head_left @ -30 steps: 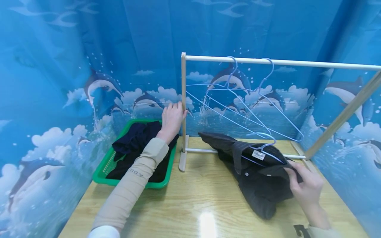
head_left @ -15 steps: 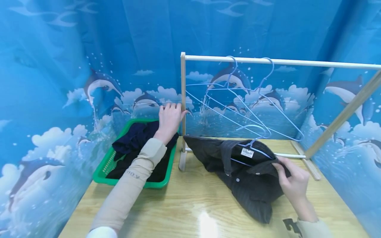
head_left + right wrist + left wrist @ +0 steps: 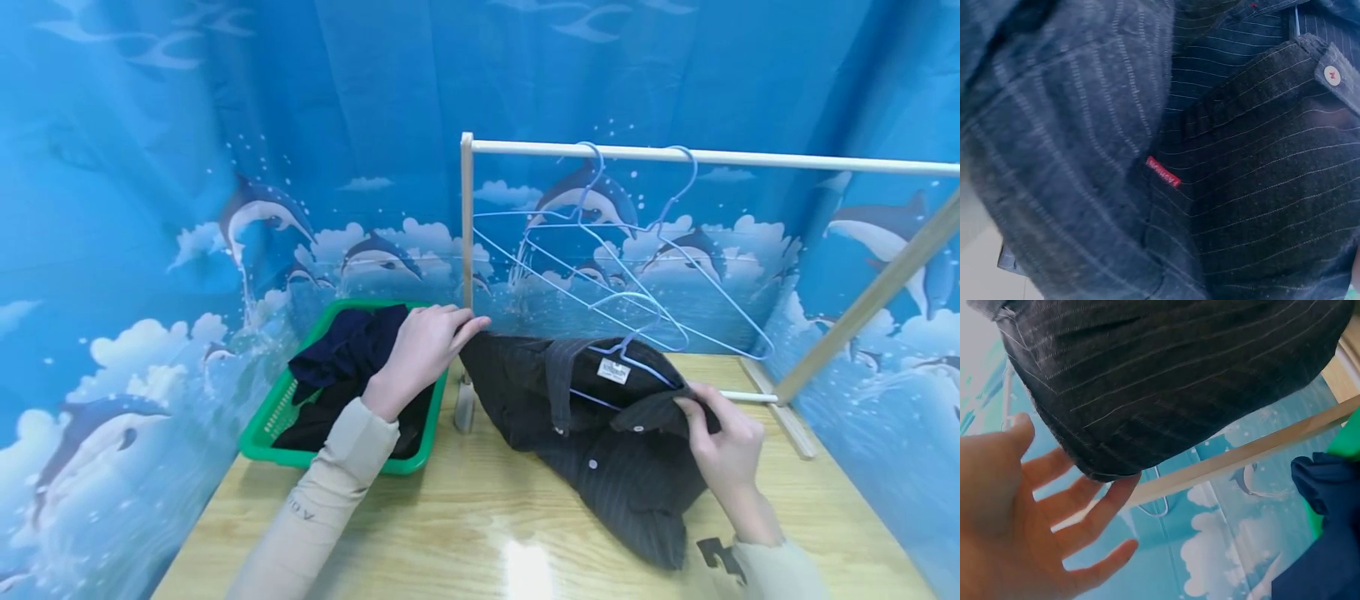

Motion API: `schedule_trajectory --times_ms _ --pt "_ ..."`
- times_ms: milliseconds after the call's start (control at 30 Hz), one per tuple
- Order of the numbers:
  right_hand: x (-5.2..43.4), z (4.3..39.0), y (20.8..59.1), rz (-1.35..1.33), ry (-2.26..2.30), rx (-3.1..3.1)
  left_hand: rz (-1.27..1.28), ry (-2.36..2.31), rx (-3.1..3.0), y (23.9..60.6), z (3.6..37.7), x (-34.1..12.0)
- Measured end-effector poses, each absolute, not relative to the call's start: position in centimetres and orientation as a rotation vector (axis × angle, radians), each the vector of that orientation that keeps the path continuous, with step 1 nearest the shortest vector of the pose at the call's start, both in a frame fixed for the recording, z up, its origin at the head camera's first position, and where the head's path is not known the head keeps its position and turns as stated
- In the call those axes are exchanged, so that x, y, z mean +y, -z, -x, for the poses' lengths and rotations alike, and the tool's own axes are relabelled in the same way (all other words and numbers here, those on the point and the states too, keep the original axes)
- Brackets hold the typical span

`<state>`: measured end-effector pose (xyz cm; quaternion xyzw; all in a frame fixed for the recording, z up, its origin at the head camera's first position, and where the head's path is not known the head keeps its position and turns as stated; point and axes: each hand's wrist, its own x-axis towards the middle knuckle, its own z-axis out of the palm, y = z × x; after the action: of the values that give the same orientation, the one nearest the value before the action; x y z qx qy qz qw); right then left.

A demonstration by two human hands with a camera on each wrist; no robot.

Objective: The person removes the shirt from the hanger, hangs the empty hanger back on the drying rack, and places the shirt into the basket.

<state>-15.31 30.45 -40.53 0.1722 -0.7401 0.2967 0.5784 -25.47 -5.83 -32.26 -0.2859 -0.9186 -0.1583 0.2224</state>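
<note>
In the head view I see the dark striped shirt (image 3: 517, 396) spanning the gap between the hands, the right hand (image 3: 729, 446) pinching its edge, the left hand (image 3: 423, 348) at its opposite corner. My left wrist view shows that hand's fingers loosely spread, tips touching the corner. The right wrist view is mostly shirt, so I can't tell the grip there.

The garment (image 3: 540, 404) is matt, slightly rough woven cloth, with a smooth, plastic-looking button (image 3: 1332, 75). The hangers (image 3: 580, 218) look like smooth coated wire. The rack's posts (image 3: 870, 296) are matt wood; its rail (image 3: 712, 156) looks smooth. The basket (image 3: 408, 465) is smooth plastic, the table (image 3: 487, 517) glossy wood grain, the curtain (image 3: 360, 108) smooth cloth.
</note>
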Motion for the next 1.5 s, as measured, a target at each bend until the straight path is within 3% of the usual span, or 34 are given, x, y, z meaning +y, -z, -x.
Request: schedule_trajectory --times_ms 400,1133,1300,1500 --pt "28.7 16.2 39.0 -0.369 -0.771 -1.800 0.787 0.913 -2.500 34.6 23.3 -9.2" --pt "28.4 16.5 37.4 -0.483 -0.795 -2.123 0.214 0.961 -2.068 38.5 22.6 -11.9" --pt "28.1 16.4 37.1 -0.459 -0.850 -1.997 0.235 1.003 -2.078 38.7 22.9 -12.6" --pt "28.2 16.6 37.1 -0.387 -0.864 -1.885 0.465 1.069 -2.105 38.9 23.0 -13.7"
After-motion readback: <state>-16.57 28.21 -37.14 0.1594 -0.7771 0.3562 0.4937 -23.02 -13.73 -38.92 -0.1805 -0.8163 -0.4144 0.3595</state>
